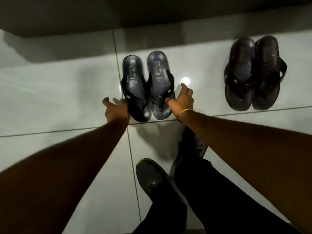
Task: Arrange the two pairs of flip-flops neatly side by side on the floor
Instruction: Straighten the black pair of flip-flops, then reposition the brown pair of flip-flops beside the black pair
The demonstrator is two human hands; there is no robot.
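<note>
A black and grey pair of flip-flops [147, 85] stands side by side on the white floor tiles, toes toward me. My left hand [116, 109] rests against the outer edge of the left flip-flop, fingers spread. On the other side, my right hand [181, 99], a yellow band at its wrist, touches the outer edge of the right flip-flop with its fingers apart. A second, dark brown pair [255, 73] sits together at the far right, apart from the first pair by a wide gap of tile.
My own feet in dark sneakers [152, 179] and black trousers stand on the tiles just below the flip-flops. A dark wall base or step [67, 19] runs along the top. A bright light reflection [185, 80] shines on the floor.
</note>
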